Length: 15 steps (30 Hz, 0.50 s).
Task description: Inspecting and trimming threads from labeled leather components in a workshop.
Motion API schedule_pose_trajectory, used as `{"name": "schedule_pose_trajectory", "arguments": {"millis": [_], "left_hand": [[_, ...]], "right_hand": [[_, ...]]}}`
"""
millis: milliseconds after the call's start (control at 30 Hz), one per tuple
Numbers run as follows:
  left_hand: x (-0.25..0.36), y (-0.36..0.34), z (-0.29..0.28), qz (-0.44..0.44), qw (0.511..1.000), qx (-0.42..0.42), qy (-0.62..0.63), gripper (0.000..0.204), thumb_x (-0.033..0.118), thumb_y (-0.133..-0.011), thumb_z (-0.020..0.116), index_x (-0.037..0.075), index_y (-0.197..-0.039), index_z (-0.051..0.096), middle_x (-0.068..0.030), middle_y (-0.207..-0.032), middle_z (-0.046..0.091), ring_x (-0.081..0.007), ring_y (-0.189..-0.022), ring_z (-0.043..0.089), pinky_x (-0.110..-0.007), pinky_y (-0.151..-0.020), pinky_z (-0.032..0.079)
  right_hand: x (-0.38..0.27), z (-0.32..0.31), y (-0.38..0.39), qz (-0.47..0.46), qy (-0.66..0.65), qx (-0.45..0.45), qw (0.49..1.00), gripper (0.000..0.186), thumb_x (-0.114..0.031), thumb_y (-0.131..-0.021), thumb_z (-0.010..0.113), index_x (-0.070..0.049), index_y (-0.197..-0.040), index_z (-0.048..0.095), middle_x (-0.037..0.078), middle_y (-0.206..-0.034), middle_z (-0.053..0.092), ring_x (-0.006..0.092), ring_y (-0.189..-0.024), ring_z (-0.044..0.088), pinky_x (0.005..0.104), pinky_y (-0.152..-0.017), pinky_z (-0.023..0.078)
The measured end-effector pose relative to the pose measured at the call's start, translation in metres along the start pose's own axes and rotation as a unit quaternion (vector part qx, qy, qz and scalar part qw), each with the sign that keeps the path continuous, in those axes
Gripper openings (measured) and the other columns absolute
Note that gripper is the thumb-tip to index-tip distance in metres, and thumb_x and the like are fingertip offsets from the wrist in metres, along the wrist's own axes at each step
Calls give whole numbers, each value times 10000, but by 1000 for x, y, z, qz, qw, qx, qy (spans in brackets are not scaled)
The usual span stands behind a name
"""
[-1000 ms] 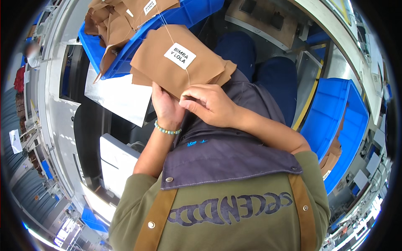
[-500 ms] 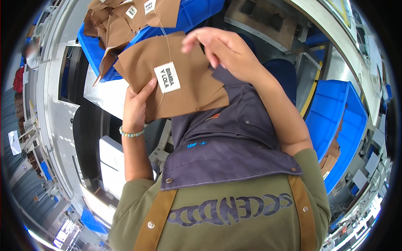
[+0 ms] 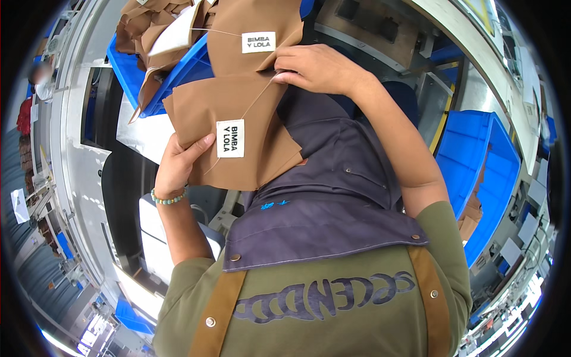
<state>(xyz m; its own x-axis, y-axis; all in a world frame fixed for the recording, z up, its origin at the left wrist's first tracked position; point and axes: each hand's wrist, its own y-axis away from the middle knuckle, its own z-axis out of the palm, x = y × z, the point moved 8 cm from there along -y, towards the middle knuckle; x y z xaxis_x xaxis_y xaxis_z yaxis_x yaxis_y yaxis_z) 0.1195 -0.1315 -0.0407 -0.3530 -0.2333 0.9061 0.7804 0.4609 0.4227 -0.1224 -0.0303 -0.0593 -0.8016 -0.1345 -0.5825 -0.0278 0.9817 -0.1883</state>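
Observation:
My left hand [image 3: 175, 163], with a beaded bracelet at its wrist, grips a stack of brown fabric pieces [image 3: 256, 140], thumb on top. A white printed label [image 3: 230, 138] sits on the upper piece beside that thumb. My right hand [image 3: 321, 68] pinches the lower right edge of another brown fabric piece [image 3: 253, 15], which also bears a white label [image 3: 259, 41]. From the stack's label a thin thread [image 3: 256, 101] runs up to my right fingertips. A second thread leads left from the upper piece's label toward the heap.
Behind the stack at the far left, a blue bin [image 3: 190, 65] holds a heap of brown fabric pieces [image 3: 134, 30] and a white piece [image 3: 173, 33]. Another blue bin [image 3: 464, 149] with brown pieces stands at the right. A metal-edged worktop [image 3: 83, 166] runs along the left.
My right hand has closed on the edge of a brown piece, which now lies above the stack, drawn from the bin. My left hand and the stack have shifted slightly left and nearer.

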Motion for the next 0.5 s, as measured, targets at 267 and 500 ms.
{"name": "schedule_pose_trajectory", "arguments": {"millis": [267, 500], "left_hand": [[-2, -7, 19, -22, 1000, -10, -7, 311, 112, -963, 642, -52, -1226, 622, -79, -1128, 700, -118, -996, 658, -270, -883, 505], [-41, -22, 18, -25, 967, 150, 206, 304, 95, -957, 625, -8, -1243, 607, -102, -1162, 689, -189, -1043, 673, -335, -921, 540]], "right_hand": [[11, -19, 10, -45, 148, 111, 982, 204, -253, -979, 559, -79, -941, 658, 77, -879, 652, 270, -840, 660, 385, -717, 541], [-19, -69, 30, 61, -50, 269, 960, 217, -200, -969, 545, -33, -914, 673, 146, -856, 682, 348, -824, 660, 432, -722, 528]]}}
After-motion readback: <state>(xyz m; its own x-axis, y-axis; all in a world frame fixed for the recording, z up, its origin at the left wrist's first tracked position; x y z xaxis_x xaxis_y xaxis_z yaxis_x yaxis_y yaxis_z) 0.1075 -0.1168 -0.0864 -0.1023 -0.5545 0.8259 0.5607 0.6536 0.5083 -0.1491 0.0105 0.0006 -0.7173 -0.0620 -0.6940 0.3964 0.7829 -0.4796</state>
